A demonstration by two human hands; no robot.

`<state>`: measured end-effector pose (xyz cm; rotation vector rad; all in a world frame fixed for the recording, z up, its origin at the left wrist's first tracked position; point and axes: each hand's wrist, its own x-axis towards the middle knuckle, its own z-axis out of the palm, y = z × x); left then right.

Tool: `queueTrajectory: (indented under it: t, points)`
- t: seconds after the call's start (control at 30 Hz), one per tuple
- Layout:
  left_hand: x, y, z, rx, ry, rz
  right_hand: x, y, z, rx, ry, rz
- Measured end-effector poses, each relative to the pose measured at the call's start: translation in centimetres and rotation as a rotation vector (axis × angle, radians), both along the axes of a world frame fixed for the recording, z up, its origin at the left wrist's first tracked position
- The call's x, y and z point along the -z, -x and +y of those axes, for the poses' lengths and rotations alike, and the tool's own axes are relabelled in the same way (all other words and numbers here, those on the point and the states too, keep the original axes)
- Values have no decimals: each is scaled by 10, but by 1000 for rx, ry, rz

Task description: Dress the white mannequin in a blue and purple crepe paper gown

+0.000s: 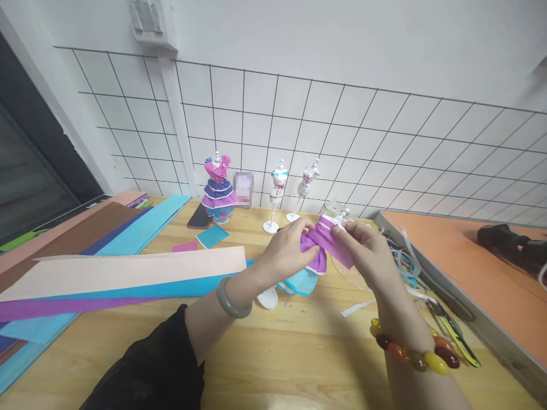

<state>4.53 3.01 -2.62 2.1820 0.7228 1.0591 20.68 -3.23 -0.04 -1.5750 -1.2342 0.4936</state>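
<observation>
My left hand (290, 250) has its fingers closed on gathered purple paper (316, 263), which sits above a light blue ruffled skirt (301, 282) on a small stand. The white round base (268, 298) of that stand tilts below my left wrist. Between thumb and fingers, my right hand (365, 247) pinches a purple paper strip (335, 245) with a white line near its top edge. The strip meets the gathered paper between both hands. My fingers hide part of the little figure.
Long coloured paper sheets (128, 276) cover the left of the table. Behind stand a dressed mini mannequin (219, 191) and two bare ones (277, 191), beside a phone (199, 216) and a glass cup (334, 209). Scissors (455, 333) and ribbon scraps (405, 265) lie at right, near an orange board (470, 267).
</observation>
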Motion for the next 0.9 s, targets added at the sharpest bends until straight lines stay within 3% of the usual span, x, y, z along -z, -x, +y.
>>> queueTrajectory:
  t: [0.23,0.47,0.6,0.9]
  points:
    - [8,-7,2,-176,-273,49,-1,4,-1,61,8,-102]
    - [15,-7,6,-292,-558,227,-3,6,-1,96,11,-143]
    - [11,-3,5,-295,-541,287,0,3,1,69,-19,-141]
    - [-11,7,2,-148,-344,325,-1,2,0,35,-25,-163]
